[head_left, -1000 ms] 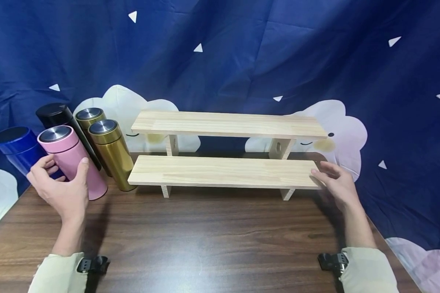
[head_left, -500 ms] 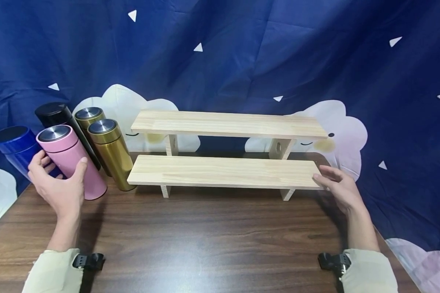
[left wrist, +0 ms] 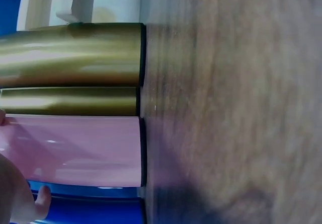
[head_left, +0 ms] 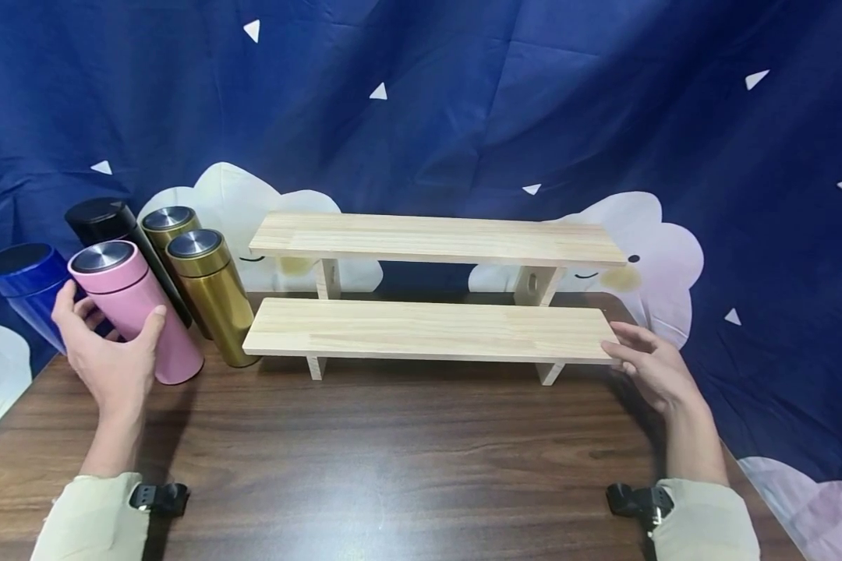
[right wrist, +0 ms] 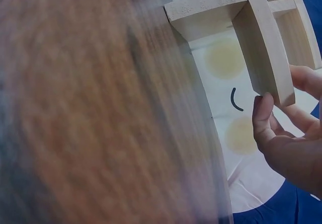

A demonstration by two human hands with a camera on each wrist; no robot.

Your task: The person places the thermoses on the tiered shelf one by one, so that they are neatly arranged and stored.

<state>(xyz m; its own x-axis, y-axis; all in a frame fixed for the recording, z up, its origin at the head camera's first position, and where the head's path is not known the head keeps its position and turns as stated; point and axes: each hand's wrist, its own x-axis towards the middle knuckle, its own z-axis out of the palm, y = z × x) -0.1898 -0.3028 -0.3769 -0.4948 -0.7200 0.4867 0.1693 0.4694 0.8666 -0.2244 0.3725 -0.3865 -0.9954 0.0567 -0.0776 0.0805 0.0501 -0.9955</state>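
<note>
A pink thermos bottle (head_left: 136, 312) with a steel-topped lid stands upright in the head view. My left hand (head_left: 108, 366) is curled round its middle, thumb on the right side and fingers between it and a blue thermos (head_left: 30, 292). In the left wrist view, a finger (left wrist: 43, 201) overlaps the blue bottle. A two-tier pale wooden shelf (head_left: 428, 331) stands at the centre. Beside the right end of its lower board is my right hand (head_left: 656, 370), thumb at the front corner and fingers relaxed around the board's end, as the right wrist view also shows.
A black thermos (head_left: 98, 220) and two gold thermoses (head_left: 214, 300) stand close behind and right of the pink one. The front gold one nearly reaches the lower board's left end. A brown wood-grain table (head_left: 393, 452) lies beneath, backed by a blue curtain (head_left: 428, 117).
My left hand has shifted a little left, its fingers spreading leftward while the thumb stays by the pink thermos. My right hand has slid slightly right along the board's end. Bottles and shelf stay put.
</note>
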